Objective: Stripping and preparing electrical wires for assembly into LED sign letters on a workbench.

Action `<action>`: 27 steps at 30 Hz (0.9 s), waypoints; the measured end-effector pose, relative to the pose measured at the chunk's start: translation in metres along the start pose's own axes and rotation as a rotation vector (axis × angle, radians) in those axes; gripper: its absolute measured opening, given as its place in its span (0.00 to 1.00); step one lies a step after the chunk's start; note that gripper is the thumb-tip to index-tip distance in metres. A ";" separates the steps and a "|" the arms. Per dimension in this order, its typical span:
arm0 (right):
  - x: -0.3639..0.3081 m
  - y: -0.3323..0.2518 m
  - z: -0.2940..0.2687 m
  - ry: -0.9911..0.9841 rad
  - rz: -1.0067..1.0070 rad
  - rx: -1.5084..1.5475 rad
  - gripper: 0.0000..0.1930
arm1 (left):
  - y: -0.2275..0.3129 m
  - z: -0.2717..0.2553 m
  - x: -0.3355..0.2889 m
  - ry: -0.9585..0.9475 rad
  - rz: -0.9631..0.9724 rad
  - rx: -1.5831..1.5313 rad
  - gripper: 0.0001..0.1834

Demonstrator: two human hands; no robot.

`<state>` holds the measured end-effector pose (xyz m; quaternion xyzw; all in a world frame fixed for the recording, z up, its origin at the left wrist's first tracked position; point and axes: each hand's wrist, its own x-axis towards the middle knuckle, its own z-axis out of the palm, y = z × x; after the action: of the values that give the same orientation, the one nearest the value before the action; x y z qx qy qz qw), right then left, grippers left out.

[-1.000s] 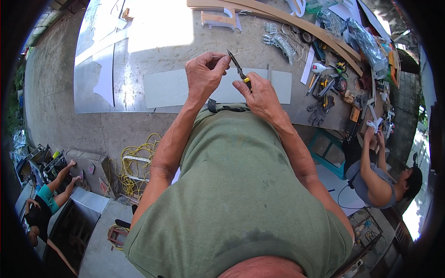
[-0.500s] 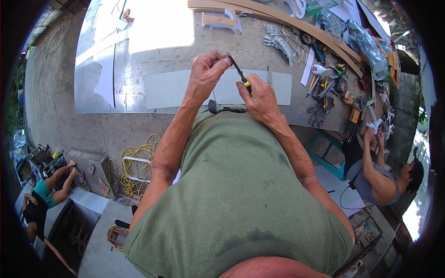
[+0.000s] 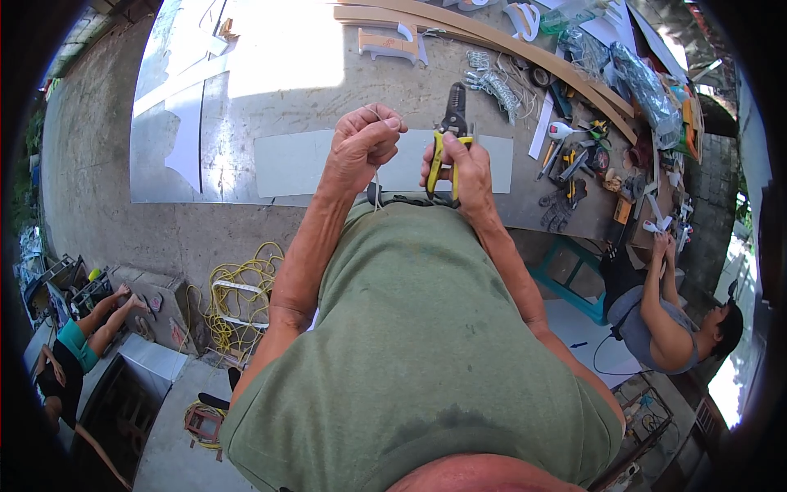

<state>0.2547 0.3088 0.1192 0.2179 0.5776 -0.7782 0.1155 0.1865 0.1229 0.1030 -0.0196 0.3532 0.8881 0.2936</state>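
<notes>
My left hand [image 3: 361, 149] is closed in a pinch above the table's near edge. A thin pale wire [image 3: 377, 179] hangs below it, and a fine end shows at the fingers. Beside it on the right, my right hand [image 3: 469, 174] is wrapped round the yellow-and-black handles of a wire stripper [image 3: 455, 111]. The tool's dark jaws point away from me, apart from the wire. Under both hands lies a long pale grey strip [image 3: 287, 164] on the metal worktable [image 3: 287, 105].
Tan strips [image 3: 525, 49] and a letter-shaped piece [image 3: 389, 45] lie at the back. Pliers, knives and a dark glove [image 3: 557, 209] crowd the right side. One person [image 3: 664, 320] works at right; another [image 3: 70, 361] reclines at left. Yellow cable [image 3: 221, 295] coils on the floor.
My right hand has drawn the wire stripper back from my left fingers and turned it so its jaws point away. My left hand has curled more tightly.
</notes>
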 end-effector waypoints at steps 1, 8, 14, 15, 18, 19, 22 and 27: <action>0.005 0.001 -0.011 0.000 0.002 0.000 0.22 | 0.007 -0.004 -0.010 -0.008 0.010 0.013 0.07; 0.024 0.006 -0.022 -0.104 -0.164 -0.224 0.22 | 0.025 -0.021 -0.022 -0.003 -0.110 0.269 0.12; 0.025 -0.013 0.004 -0.257 -0.282 -0.435 0.18 | 0.020 -0.019 -0.019 -0.067 -0.216 0.535 0.18; 0.025 -0.013 0.006 -0.281 -0.344 -0.526 0.17 | 0.019 -0.019 -0.017 -0.104 -0.236 0.569 0.19; 0.029 -0.007 0.007 -0.280 -0.417 -0.551 0.15 | 0.017 -0.014 -0.013 -0.126 -0.256 0.613 0.19; 0.028 -0.006 0.007 -0.282 -0.415 -0.551 0.15 | 0.016 -0.014 -0.013 -0.124 -0.256 0.612 0.19; 0.024 -0.008 0.009 -0.241 -0.417 -0.572 0.14 | 0.013 -0.016 -0.009 -0.025 -0.216 0.694 0.18; 0.024 0.000 0.007 -0.050 -0.250 -0.622 0.14 | 0.001 -0.018 -0.004 0.176 0.074 0.781 0.10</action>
<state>0.2327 0.3042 0.1096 0.0804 0.8067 -0.5778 0.0944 0.1863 0.1094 0.0910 0.0304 0.6885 0.6918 0.2155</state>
